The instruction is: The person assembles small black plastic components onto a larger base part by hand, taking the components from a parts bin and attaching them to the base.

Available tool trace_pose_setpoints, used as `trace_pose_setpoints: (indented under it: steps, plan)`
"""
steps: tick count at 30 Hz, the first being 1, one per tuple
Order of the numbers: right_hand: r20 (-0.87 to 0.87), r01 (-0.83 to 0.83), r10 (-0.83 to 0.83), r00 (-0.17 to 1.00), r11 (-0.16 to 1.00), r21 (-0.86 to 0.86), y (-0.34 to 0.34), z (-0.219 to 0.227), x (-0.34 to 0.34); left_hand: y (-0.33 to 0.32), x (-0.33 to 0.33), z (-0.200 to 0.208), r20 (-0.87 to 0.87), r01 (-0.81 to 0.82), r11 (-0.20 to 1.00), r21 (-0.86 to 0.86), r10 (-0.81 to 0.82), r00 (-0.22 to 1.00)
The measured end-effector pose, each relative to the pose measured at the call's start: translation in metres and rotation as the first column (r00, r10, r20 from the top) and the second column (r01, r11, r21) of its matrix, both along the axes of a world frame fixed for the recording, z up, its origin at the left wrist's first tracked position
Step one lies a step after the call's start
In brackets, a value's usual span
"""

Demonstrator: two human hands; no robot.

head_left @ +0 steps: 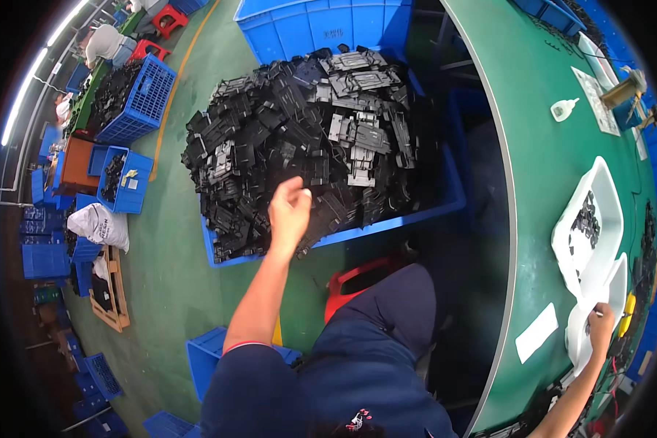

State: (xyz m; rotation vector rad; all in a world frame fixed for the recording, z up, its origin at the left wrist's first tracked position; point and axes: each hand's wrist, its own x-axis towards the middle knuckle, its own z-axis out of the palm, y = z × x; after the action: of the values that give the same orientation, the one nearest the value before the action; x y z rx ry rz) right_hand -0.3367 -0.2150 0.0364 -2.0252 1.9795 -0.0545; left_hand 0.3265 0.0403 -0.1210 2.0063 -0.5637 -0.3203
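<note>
My left hand (290,213) is over the near side of a heap of flat, rectangular black plastic parts (270,139). Its fingers are loosely bent, a small gap shows between thumb and fingertips, and I see nothing held. The heap fills a blue bin (350,232) and rises above its rim. Far to the right, my right hand (601,325) is at a white plastic tray (578,343) on the green table. Its fingers are pinched together; what lies between them is too small to make out. Another white tray (566,228) beyond it contains small black pieces (588,223).
The green table (482,394) has its curved edge to my right. On it are a white paper (536,333), a small white bottle (563,109) and a yellow object (626,315). A red stool (343,288) is near my legs. Blue crates (150,95) and seated people are at the far left.
</note>
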Motion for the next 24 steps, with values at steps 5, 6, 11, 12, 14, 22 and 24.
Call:
trace_pose_setpoints:
  steps: [5,6,11,12,14,22,24]
  plan:
    - [-0.16,-0.103,0.11,0.981,0.993,0.051,0.037,0.025,0.039,-0.013,0.052,-0.024,0.392,-0.098,0.976,0.196,0.014,0.92]
    - [-0.191,-0.101,0.109,0.975,0.994,0.051,0.044,0.03,0.048,-0.017,0.055,-0.026,0.421,-0.131,0.959,0.25,0.014,0.907]
    - [-0.104,-0.056,0.057,0.993,0.998,0.005,0.054,0.036,0.054,-0.027,0.069,-0.041,0.48,-0.173,0.906,0.385,-0.037,0.876]
    - [-0.109,0.043,-0.038,0.993,0.998,0.049,0.055,0.04,0.059,-0.03,0.069,-0.039,0.492,-0.182,0.9,0.396,-0.041,0.87]
    - [-0.055,0.107,-0.104,0.993,0.993,0.046,0.058,0.039,0.055,-0.03,0.068,-0.036,0.502,-0.189,0.895,0.403,-0.044,0.864]
    - [0.063,0.113,-0.109,0.992,0.991,-0.077,0.057,0.022,0.031,-0.03,0.052,-0.004,0.166,-0.229,0.931,-0.284,0.282,0.945]
    - [0.054,0.139,-0.135,0.989,0.988,-0.068,0.059,0.028,0.046,-0.035,0.04,0.022,-0.134,-0.257,0.828,-0.498,0.219,0.967]
